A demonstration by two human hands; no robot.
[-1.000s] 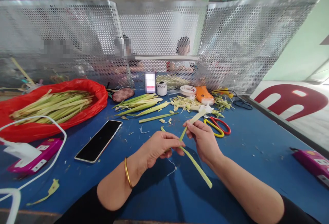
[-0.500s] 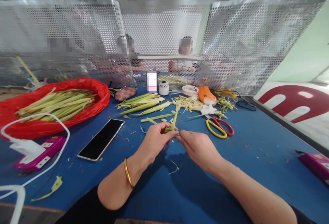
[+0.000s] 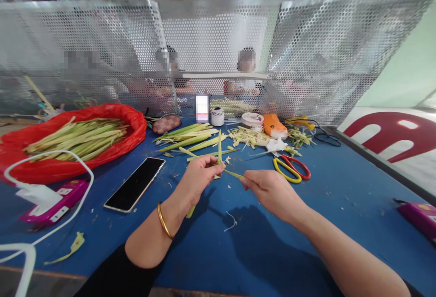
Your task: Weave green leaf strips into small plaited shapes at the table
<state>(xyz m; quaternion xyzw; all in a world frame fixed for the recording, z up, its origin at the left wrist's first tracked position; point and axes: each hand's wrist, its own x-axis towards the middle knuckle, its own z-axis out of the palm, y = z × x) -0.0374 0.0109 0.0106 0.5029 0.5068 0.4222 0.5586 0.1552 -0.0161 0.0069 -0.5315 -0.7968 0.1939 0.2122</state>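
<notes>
Head view; green leaf strip [image 3: 234, 174] between left fingers [image 3: 214, 170] and right fingers [image 3: 249, 180]

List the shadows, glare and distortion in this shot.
Head view: a soft shadow darkens the flat blue tabletop below the bare right hand; head view: the upright rectangular phone shows a washed-out white, pixelated screen; head view: the perforated silver metal partition flares outward at right, perhaps lens distortion; head view: heads behind it are pixelated.

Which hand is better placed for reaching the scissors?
Probably the right hand: it is nearer to the scissors, while the left hand is farther away. Both, however, hold leaf strips.
</notes>
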